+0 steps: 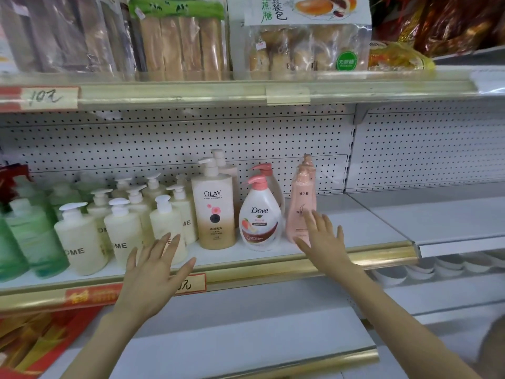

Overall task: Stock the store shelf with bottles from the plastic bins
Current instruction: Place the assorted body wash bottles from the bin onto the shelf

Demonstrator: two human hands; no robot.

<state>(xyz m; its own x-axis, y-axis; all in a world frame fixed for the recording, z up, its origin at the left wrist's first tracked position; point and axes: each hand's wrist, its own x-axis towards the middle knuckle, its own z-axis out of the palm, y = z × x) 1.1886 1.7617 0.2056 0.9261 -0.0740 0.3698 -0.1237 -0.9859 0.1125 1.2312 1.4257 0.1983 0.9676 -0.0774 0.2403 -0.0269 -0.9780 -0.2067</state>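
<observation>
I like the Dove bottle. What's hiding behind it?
Behind the Dove bottle stands a second bottle. Only its pink pump and a strip of its side show. The rest, label included, is covered, so whether more bottles stand farther back cannot be seen.

OLAY on tan pump btl [216, 214]; Dove on white btl [259, 218]; "OME" on cream btls [80, 242]; "10元" on upper shelf tag [46, 98].

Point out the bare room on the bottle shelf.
Free: the shelf right of the pink bottle, up to the panel seam, and the next bay beyond. Crowded: left of the Olay bottle, cream pump bottles stand packed.
</observation>
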